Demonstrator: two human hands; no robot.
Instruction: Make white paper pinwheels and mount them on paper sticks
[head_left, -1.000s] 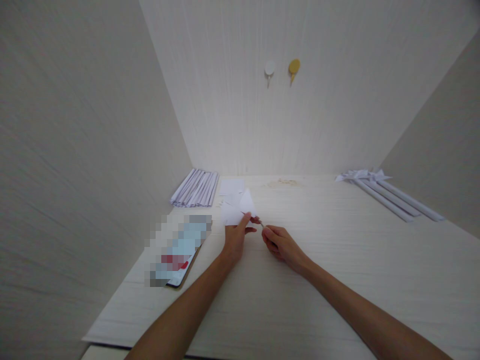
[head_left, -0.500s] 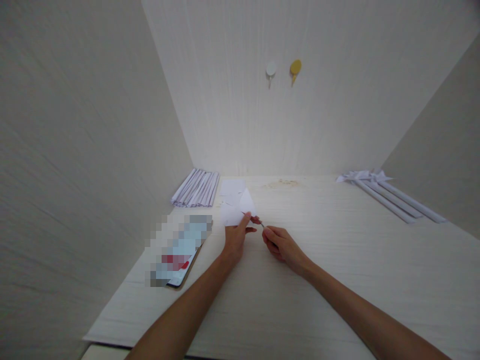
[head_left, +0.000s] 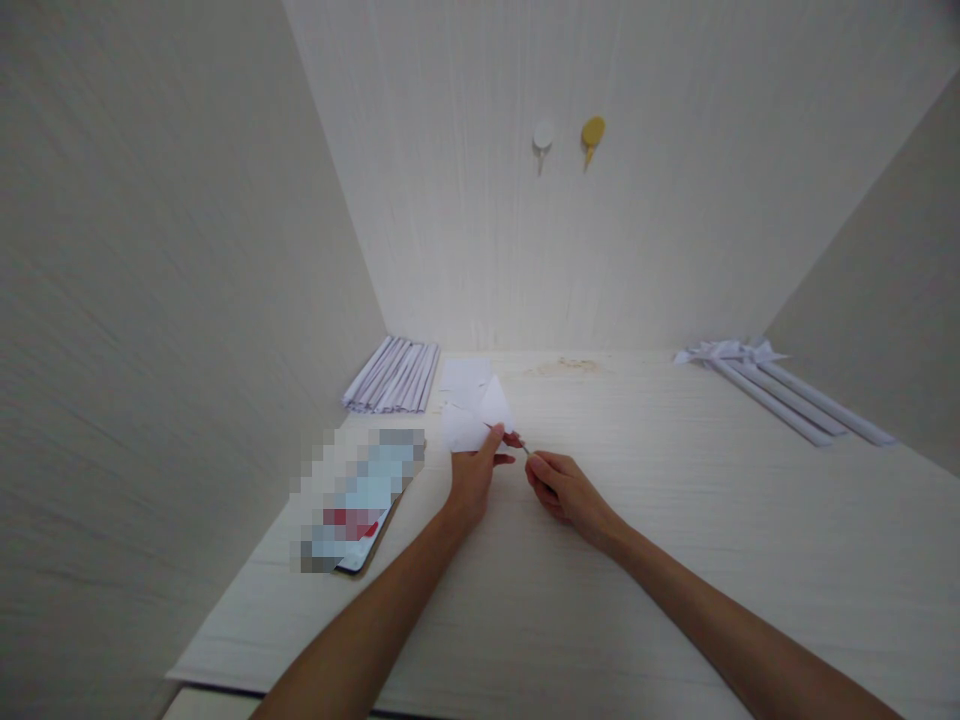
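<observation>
Near the middle of the desk, my left hand [head_left: 472, 480] pinches a small white piece of paper [head_left: 495, 400], its thumb lying across the lower edge. Close on its right, my right hand [head_left: 559, 485] is closed around a slim, metallic-looking stick [head_left: 526, 449]. The stick points up and left toward the paper and the left fingertips; its exact kind is too small to make out. Another white sheet [head_left: 461, 425] lies just under and left of the held piece, and a further white paper [head_left: 465, 373] rests behind it.
Several rolled white paper tubes [head_left: 394, 375] lie side by side at the back left. In front of them is a phone [head_left: 367, 545], partly pixelated. White paper sticks with a ribbon-like end [head_left: 787, 400] lie at the back right. Two hooks, white [head_left: 543, 135] and yellow [head_left: 592, 131], are on the wall.
Almost nothing differs. Both hands keep their hold on the paper and the slim stick, with only a tiny shift of the view.
</observation>
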